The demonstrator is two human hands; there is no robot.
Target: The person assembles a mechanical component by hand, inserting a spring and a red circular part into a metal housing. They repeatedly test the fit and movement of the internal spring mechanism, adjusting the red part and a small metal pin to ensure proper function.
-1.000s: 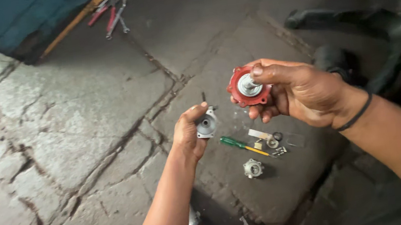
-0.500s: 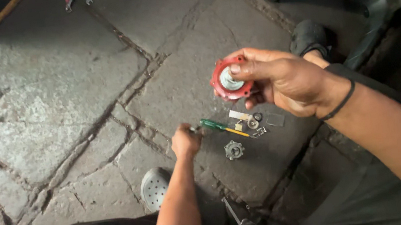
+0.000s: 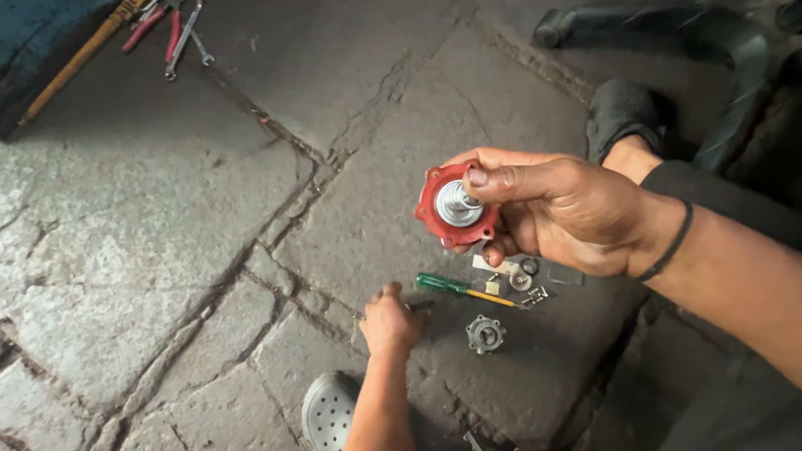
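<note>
Gripping a round red diaphragm disc with a silver metal hub (image 3: pixel 456 206) between thumb and fingers, the right hand (image 3: pixel 560 207) holds it up above the cracked stone floor (image 3: pixel 122 247). A second ago the left hand (image 3: pixel 390 319) was raised with a small silvery part pinched in it; now it has dropped to the stones, closed beside the green-handled screwdriver (image 3: pixel 463 287), though what it grips I cannot tell. A small grey flanged metal fitting (image 3: pixel 485 333) lies just beyond.

Bare stone floor (image 3: pixel 122 247) lies open leftward; screwdriver (image 3: pixel 456 287) and small parts (image 3: pixel 518 281) crowd the middle.
</note>
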